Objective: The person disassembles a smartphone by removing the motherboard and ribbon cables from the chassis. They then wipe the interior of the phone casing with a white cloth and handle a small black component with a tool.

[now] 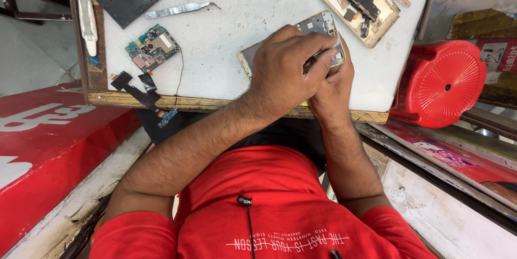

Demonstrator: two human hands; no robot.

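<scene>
I see the phone frame (318, 27) lying near the worktop's (231, 70) front edge, its long axis running from front-left to back-right. My left hand (285, 70) curls over it, gripping a thin dark tool (311, 65); my right hand (333, 84) clasps its right end.

red stool (441, 81), white mat (231, 38), green circuit board (153, 47)

From my head, the one camera looks steeply down, close over my chest, arms and the bench (226, 76).
</scene>
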